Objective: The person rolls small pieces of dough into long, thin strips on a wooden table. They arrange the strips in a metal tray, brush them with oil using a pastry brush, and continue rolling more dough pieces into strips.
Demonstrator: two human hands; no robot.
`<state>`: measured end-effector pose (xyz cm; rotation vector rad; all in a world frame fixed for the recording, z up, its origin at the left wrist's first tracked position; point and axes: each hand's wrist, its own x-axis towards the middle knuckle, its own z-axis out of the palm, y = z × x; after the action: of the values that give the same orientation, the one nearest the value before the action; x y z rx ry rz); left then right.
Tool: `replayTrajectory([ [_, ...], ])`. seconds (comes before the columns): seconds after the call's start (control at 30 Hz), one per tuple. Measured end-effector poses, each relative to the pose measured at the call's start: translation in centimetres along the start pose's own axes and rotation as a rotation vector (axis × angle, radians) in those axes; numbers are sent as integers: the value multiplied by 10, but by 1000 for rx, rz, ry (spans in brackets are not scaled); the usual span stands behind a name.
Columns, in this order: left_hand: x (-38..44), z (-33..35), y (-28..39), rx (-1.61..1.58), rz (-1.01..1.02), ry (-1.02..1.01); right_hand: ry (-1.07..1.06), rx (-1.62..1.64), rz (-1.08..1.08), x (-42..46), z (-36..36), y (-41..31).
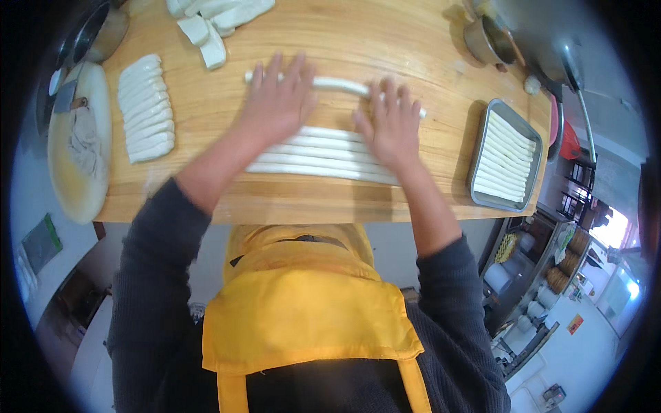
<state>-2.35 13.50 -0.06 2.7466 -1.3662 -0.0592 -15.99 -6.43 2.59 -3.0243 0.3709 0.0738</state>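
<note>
A long thin rope of white dough (338, 83) lies crosswise on the wooden table. My left hand (279, 100) rests flat over its left part, fingers apart and somewhat blurred. Over its right part lies my right hand (391, 121), palm down with the fingers spread. Both ends of the rope stick out past my hands. Nearer to me, several dough ropes (320, 160) lie side by side, partly under my forearms and right hand. A row of short dough strips (146, 111) is at the left, touching one another. At the right, a metal tray (472, 192) holds several parallel dough strips.
Slabs of dough (213, 46) lie at the far left of the wooden table (310, 199). A pale oval board (62, 199) at the left edge bears a scraper (65, 96) and a crumpled cloth (85, 137). A metal pot (483, 44) stands at the far right.
</note>
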Motion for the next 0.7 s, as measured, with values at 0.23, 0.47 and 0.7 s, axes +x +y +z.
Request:
replayTrajectory([
  [0.23, -62, -48, 33, -235, 158, -97, 38, 119, -95, -62, -10, -56],
  [0.47, -62, -37, 42, -236, 126, -76, 111, 104, -88, -55, -3, -62],
  [0.7, -26, -25, 37, -107, 62, -115, 38, 86, -35, -31, 3, -46],
])
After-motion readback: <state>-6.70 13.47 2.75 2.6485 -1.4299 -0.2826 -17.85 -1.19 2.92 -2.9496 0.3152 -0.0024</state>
